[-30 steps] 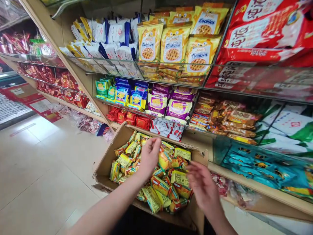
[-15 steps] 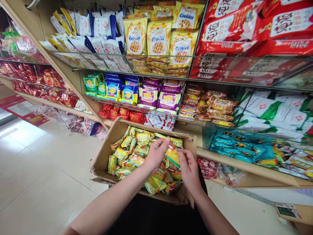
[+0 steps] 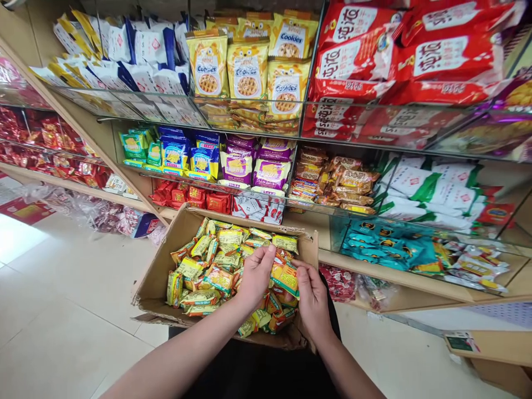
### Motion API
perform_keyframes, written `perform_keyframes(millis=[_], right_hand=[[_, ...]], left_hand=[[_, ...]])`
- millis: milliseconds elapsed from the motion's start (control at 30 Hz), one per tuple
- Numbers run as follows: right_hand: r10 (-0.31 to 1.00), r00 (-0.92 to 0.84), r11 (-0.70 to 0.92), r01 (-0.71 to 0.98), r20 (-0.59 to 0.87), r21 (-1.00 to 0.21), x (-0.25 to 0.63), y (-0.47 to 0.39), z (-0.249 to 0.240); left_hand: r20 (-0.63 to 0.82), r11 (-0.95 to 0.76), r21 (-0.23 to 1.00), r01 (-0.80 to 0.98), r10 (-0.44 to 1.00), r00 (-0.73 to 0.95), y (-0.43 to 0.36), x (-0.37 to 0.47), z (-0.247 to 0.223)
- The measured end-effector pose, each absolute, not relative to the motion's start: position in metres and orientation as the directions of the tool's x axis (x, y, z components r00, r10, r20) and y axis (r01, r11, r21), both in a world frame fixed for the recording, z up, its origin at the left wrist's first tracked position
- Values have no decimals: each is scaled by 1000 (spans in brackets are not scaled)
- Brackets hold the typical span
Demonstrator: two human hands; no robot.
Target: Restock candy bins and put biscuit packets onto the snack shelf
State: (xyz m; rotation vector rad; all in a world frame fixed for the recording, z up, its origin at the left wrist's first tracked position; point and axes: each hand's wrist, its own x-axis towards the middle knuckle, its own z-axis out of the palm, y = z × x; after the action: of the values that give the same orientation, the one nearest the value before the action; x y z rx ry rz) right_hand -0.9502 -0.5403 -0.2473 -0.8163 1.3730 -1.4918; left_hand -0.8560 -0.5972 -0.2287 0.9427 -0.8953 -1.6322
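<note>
An orange and yellow snack packet is held between my two hands, above the right part of an open cardboard box. My left hand pinches its left end with thumb and fingers. At its right end my right hand grips the edge, thumb on top. Many small yellow wrapped packets fill the box, which rests by my dark-clothed lap. My forearms hide part of the box's near side.
Wooden shelves with glass fronts rise just behind the box, with yellow cookie bags, red bags and teal packets. Plastic bags lie on the tiled floor at left. A low wooden piece stands at right.
The view has shifted, so the shelves, box and hands appear further left. Both hands still hold the packet, whose face is now turned a little more toward the camera.
</note>
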Motion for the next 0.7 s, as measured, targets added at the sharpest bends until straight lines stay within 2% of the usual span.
perform_keyframes(millis=[100,200,267,367,433,500,533,600,633,700], right_hand=[[-940,-323,23,271,-114,-962,-954,-538,-249],[-955,-286,7,234,-76,-972,-971,-537,-247],[-901,-428,-19,194,-68,-981,-991,-538,-245],[-706,-704,-78,192,-82,-978,-1028,-547,-250],[-659,-745,-71,201,-106,-977,-1052,-561,-263],[-716,-686,18,167,-129,-986,-1073,-583,-283],[-753,-647,75,95,-119,-993,-1081,-597,-294],[-812,-582,166,-175,-34,-971,-1094,-630,-313],[-834,-551,191,-337,29,-922,-1099,-648,-321],[-858,-505,209,-508,93,-836,-1105,-684,-333]], left_hand=[[-112,-164,925,341,-980,-166,-597,-858,-228],[-39,-93,965,246,-975,-218,-598,-853,-223],[38,-8,984,176,-966,-256,-600,-844,-219],[76,61,996,66,-963,-260,-605,-823,-218],[49,51,999,-3,-969,-243,-609,-806,-221],[29,43,997,-61,-976,-215,-611,-789,-225],[22,40,996,-85,-979,-202,-611,-781,-227],[19,40,992,-122,-985,-171,-611,-766,-229],[25,47,989,-139,-988,-155,-610,-759,-230],[36,59,982,-181,-991,-130,-607,-747,-230]])
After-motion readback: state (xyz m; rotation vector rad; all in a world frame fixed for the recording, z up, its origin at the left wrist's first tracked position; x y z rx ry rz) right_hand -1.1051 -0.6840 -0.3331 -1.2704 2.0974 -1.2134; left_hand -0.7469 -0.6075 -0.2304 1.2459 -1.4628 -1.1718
